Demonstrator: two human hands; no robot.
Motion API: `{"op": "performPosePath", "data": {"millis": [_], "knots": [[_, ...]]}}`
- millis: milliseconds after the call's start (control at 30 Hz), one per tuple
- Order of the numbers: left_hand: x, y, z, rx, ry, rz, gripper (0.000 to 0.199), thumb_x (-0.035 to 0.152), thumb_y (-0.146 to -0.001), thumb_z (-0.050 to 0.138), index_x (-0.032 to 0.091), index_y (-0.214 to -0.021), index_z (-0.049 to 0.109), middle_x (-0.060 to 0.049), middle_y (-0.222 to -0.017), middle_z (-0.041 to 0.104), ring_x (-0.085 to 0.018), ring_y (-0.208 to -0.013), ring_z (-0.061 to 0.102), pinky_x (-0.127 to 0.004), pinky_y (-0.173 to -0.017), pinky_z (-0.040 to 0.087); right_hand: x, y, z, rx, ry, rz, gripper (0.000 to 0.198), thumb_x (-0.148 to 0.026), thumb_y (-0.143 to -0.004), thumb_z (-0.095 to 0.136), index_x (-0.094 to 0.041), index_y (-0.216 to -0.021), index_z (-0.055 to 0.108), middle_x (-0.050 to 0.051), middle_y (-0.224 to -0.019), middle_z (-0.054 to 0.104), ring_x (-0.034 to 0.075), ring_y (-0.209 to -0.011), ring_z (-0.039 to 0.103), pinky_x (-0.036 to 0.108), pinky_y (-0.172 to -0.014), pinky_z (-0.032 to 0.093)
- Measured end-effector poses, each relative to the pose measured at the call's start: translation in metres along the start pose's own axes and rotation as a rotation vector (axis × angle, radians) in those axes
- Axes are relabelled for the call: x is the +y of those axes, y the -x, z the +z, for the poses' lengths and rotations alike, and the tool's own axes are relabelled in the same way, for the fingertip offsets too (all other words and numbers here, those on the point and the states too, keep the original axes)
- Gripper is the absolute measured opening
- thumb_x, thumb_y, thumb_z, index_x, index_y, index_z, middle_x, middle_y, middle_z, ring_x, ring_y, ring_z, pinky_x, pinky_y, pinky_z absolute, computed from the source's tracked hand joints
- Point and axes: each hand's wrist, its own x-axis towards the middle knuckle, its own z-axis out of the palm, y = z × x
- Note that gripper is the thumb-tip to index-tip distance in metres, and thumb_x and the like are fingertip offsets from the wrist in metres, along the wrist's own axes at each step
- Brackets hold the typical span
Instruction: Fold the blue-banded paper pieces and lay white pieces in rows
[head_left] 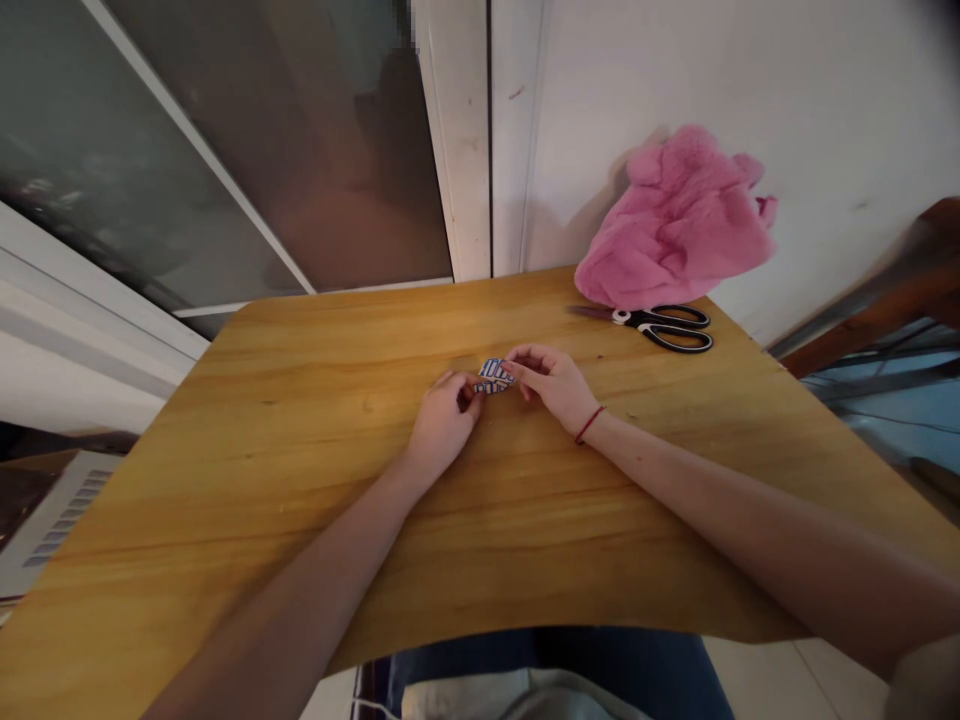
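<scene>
Over the middle of the wooden table [480,540], my two hands meet at a small flat blue-and-white patterned piece [492,370]. Thumb and fingers of my right hand [553,382] pinch its upper part. At its lower left, my left hand [448,415] has thumb and forefinger closed on a lower strip of the same pattern. A slanting line runs between the upper and lower parts; whether they are one folded piece or two separate ones I cannot tell. My fingertips cover some of the edges. A red cord circles my right wrist.
Black-handled scissors [660,325] lie at the back right, blades pointing left. Behind them a pink fluffy cloth [679,220] is heaped against the white wall [825,120]. A framed glass door [300,150] stands beyond the table's back edge. A cardboard box [64,520] sits low at left.
</scene>
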Motion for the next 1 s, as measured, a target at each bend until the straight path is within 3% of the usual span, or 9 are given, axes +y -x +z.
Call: {"op": "performPosePath", "data": {"millis": [367, 533, 667, 867, 1000], "knots": [[0.0011, 0.0006, -0.0006, 0.001, -0.014, 0.012, 0.011, 0.021, -0.081, 0.057, 0.018, -0.071, 0.051, 0.001, -0.069, 0.05, -0.011, -0.062, 0.046, -0.025, -0.059, 0.037, -0.0015, 0.0031, 0.001, -0.098, 0.018, -0.006, 0.037, -0.049, -0.069, 0.069, -0.016, -0.08, 0.057, -0.003, -0.07, 0.057, 0.003, -0.042, 0.04, 0.021, -0.041, 0.033], [0.0023, 0.0008, -0.0011, -0.003, 0.017, 0.002, 0.003, 0.018, -0.081, 0.057, 0.018, -0.083, 0.059, 0.002, -0.07, 0.05, -0.011, -0.061, 0.045, -0.024, -0.059, 0.037, -0.0013, -0.0005, -0.0005, 0.077, -0.017, -0.061, 0.037, -0.048, -0.069, 0.07, -0.017, -0.081, 0.056, -0.002, -0.071, 0.057, 0.003, -0.042, 0.039, 0.021, -0.041, 0.033], [0.0056, 0.0018, -0.0027, 0.011, 0.003, 0.004, 0.003, 0.018, -0.08, 0.06, 0.019, -0.082, 0.063, 0.002, -0.069, 0.045, -0.011, -0.061, 0.044, -0.024, -0.059, 0.037, 0.0023, -0.0025, -0.0037, 0.193, 0.089, -0.088, 0.031, -0.045, -0.073, 0.066, -0.018, -0.083, 0.055, 0.0, -0.079, 0.059, 0.003, -0.044, 0.039, 0.022, -0.042, 0.034], [0.0069, 0.0018, -0.0029, -0.017, 0.005, 0.016, 0.002, 0.018, -0.08, 0.06, 0.02, -0.079, 0.061, 0.004, -0.063, 0.043, -0.011, -0.059, 0.042, -0.024, -0.058, 0.035, 0.0068, -0.0004, -0.0025, 0.016, 0.379, -0.104, 0.015, -0.032, -0.079, 0.06, -0.017, -0.081, 0.058, 0.0, -0.074, 0.06, 0.009, -0.056, 0.046, 0.023, -0.053, 0.038], [0.006, 0.0024, -0.0007, -0.022, 0.079, -0.064, 0.009, 0.02, -0.078, 0.06, 0.02, -0.078, 0.052, 0.006, -0.061, 0.047, -0.01, -0.056, 0.044, -0.023, -0.055, 0.035, 0.0052, 0.0024, -0.0002, -0.035, 0.549, -0.156, 0.012, -0.028, -0.082, 0.056, -0.017, -0.08, 0.059, 0.0, -0.073, 0.061, 0.01, -0.062, 0.047, 0.025, -0.061, 0.038]]}}
